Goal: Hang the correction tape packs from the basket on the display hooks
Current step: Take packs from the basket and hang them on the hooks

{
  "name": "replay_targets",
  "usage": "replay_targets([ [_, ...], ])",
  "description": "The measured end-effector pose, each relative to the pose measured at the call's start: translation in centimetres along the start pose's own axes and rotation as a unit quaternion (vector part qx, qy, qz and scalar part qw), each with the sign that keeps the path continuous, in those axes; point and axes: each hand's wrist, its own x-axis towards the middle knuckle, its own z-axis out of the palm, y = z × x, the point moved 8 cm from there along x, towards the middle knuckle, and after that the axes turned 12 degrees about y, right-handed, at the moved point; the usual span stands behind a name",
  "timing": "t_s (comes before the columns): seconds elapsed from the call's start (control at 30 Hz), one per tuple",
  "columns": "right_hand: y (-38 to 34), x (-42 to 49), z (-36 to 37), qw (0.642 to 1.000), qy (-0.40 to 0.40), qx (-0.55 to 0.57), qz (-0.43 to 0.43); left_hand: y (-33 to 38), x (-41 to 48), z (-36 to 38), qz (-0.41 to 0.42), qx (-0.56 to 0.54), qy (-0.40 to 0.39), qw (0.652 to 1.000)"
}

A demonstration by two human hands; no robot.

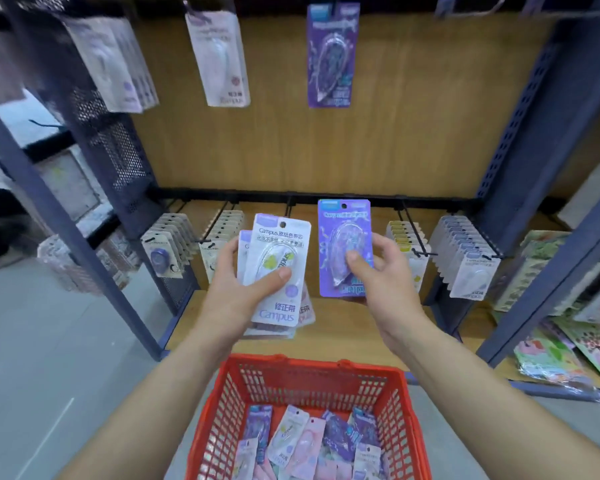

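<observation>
- Directly above the red basket [312, 363], two bare forearms reach forward toward a display rack.
- Above the basket's far left corner, the left grip [243, 282] is curled round a small stack of white packs [278, 233]. The thumb lies across the front pack and the fingers are behind. The front pack reads "Campus" and stands nearly upright, hang hole on top.
- Above the basket's far right corner, the right grip [378, 275] pinches a single purple pack [343, 230], thumb on its clear blister, fingers at its right edge and back. This pack is upright, just beside the white stack and not touching it.
- Inside the basket, at its bottom, lie more loose packs [302, 441], purple, white and pink, overlapping at mixed angles.
- Beyond the basket, a wooden shelf [343, 330] runs under both hands.
- Higher than the basket and behind the hands, a row of black hooks carries full rows of packs: blue-centred ones [168, 244] far left, yellow ones [404, 237] right of the purple pack, white ones [465, 258] farther right.
- Far above the basket, in front of a wood back panel [326, 150], hang a purple pack [331, 57] and white packs [219, 60].
- Right of the basket, colourful wrapped sheets [568, 348] lie on a low shelf.
</observation>
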Motion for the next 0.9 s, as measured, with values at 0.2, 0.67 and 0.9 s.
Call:
replay_targets([
  [0.2, -11.4, 2.8, 6.0, 0.995, -0.017, 0.043, -0.088, 9.8, 2.0, -0.5, 0.080, -0.022, 0.002, 0.997],
  [0.67, -20.6, 9.3, 8.6, 0.988, 0.036, 0.041, -0.143, 16.0, 4.4, 0.8, 0.088, -0.060, -0.021, 0.994],
  [0.9, -19.7, 11.1, 9.0, 0.989, 0.044, 0.025, -0.136, 16.0, 5.5, 0.7, 0.088, -0.057, -0.015, 0.994],
])
